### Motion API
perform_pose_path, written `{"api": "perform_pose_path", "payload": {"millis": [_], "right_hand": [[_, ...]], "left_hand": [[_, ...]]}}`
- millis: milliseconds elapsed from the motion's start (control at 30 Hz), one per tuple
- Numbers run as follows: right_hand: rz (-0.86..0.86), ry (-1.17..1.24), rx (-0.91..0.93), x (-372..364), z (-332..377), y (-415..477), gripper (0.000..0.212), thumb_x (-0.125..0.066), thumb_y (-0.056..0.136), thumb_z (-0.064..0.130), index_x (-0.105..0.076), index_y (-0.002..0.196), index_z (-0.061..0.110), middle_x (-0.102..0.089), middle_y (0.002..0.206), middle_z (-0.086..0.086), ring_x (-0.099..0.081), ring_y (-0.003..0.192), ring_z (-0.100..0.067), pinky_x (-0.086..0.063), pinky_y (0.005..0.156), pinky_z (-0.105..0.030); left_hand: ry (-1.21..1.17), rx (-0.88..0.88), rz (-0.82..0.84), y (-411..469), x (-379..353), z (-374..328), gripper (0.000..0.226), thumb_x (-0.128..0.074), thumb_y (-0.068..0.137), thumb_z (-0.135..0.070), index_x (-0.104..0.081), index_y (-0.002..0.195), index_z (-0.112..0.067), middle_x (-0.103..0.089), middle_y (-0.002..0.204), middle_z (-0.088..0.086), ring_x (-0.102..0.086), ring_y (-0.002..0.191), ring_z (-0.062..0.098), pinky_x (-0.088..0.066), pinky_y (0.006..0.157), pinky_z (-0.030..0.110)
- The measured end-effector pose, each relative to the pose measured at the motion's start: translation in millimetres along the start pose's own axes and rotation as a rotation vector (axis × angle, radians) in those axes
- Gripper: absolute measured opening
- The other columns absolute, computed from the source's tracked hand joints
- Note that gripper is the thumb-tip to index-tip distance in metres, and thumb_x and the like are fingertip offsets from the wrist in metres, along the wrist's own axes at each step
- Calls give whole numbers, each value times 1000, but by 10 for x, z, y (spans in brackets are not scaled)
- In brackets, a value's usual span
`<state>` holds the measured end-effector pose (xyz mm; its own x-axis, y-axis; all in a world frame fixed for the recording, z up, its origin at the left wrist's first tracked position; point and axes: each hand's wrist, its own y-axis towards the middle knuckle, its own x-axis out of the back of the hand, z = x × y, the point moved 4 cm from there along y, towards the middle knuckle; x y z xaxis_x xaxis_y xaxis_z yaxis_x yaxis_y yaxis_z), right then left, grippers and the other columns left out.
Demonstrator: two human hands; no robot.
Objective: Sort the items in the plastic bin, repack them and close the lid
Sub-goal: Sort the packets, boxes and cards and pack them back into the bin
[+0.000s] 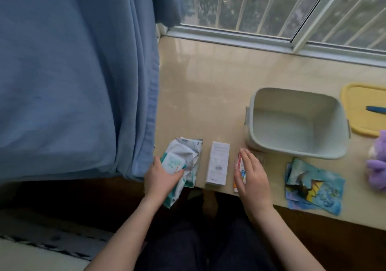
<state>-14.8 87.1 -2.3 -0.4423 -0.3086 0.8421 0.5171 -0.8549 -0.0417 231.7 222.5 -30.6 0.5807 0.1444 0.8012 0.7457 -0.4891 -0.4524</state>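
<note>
Both hands sit nearest me at the sill's front edge, left of the plastic bin (296,122). That bin, rigid, smooth, pale green and empty, I'd lift by its rim; its yellow lid (359,110) lies just right of it. My left hand (161,179) pinches crinkly, soft wipe packets (183,160), light but slippery. My right hand (253,179) rests flat, fingers together, on a small red-and-white packet (240,166). Between them lies a stiff white carton (218,163); picture cards (313,185) lie fanned below the bin.

The plastic bin (296,122) is pale grey-green, and its lid (359,108) is yellow with a blue handle (376,109). The wipes packs (183,162) are white and teal. The carton (218,163) is white. The cards (313,184) are blue with yellow. The tabletop (204,87) is glossy beige, the curtain (73,72) blue, the plush toy (377,162) purple.
</note>
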Motion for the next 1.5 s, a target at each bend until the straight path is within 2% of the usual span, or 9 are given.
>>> {"api": "perform_pose_path", "payload": {"millis": [233, 533, 667, 800, 933, 1100, 1200, 1267, 1500], "right_hand": [[20, -17, -103, -309, -113, -21, 56, -42, 97, 37, -37, 147, 14, -43, 149, -6, -39, 138, -20, -41, 108, -46], [93, 44, -172, -551, -224, -150, 55, -38, 100, 39, -34, 149, 14, -40, 150, -2, -31, 142, -14, -27, 116, -34], [128, 41, -155, -505, -225, -168, 55, -45, 99, 31, -33, 149, 14, -39, 152, -2, -27, 143, -12, -24, 117, -34], [109, 19, -174, -483, -289, -127, 54, -50, 98, 24, -35, 149, 13, -41, 150, -4, -30, 142, -14, -25, 115, -32], [71, -5, -166, -446, -281, -70, 53, -52, 97, 22, -36, 147, 13, -43, 148, -6, -32, 141, -18, -28, 116, -36], [-17, -35, -151, -90, -82, -39, 50, -52, 98, 20, -39, 146, 10, -44, 148, -8, -34, 140, -21, -24, 115, -33], [-98, -48, -135, 205, 66, -45, 48, -44, 98, 28, -44, 142, 9, -49, 144, -10, -38, 137, -23, -28, 114, -37], [-127, -49, -128, 381, 136, -63, 52, -37, 98, 36, -46, 141, 8, -50, 143, -11, -40, 137, -26, -35, 113, -44], [-259, -101, -88, 921, 335, -222, 54, -35, 98, 38, -44, 141, 8, -50, 141, -15, -43, 134, -28, -39, 110, -47]], "left_hand": [[-60, 17, 31, 409, -543, -146, 66, -75, 62, -58, -39, 95, -14, -57, 96, 10, -58, 92, 34, -44, 68, 34], [-40, 107, -42, 596, -996, -103, 78, -74, 67, -57, -43, 115, -5, -55, 114, 16, -51, 107, 34, -43, 86, 42], [-15, -122, -9, 521, -934, -67, 77, -68, 80, -44, -33, 140, -10, -42, 134, 15, -42, 122, 32, -36, 101, 41], [382, -513, 42, 369, -942, -24, 58, -48, 97, -34, -28, 149, -20, -26, 156, 2, -22, 144, 24, -19, 115, 42], [558, -549, 164, 316, -948, -31, 59, -33, 101, -39, -12, 153, -21, -10, 161, -1, -6, 148, 22, -9, 119, 43], [460, -597, 136, 216, -475, -364, 53, -35, 99, -36, -30, 147, -16, -35, 152, 5, -28, 141, 24, -24, 115, 40], [334, -728, 21, -9, -40, -652, 45, -35, 95, -34, -54, 127, -9, -60, 123, 8, -56, 111, 27, -46, 90, 40], [276, -813, -56, -175, 225, -814, 43, -35, 93, -32, -58, 121, -9, -65, 113, 7, -61, 98, 26, -49, 79, 38], [155, -934, -157, -582, 797, -999, 45, -35, 96, -32, -55, 129, -8, -62, 123, 10, -57, 112, 26, -47, 96, 41]]}}
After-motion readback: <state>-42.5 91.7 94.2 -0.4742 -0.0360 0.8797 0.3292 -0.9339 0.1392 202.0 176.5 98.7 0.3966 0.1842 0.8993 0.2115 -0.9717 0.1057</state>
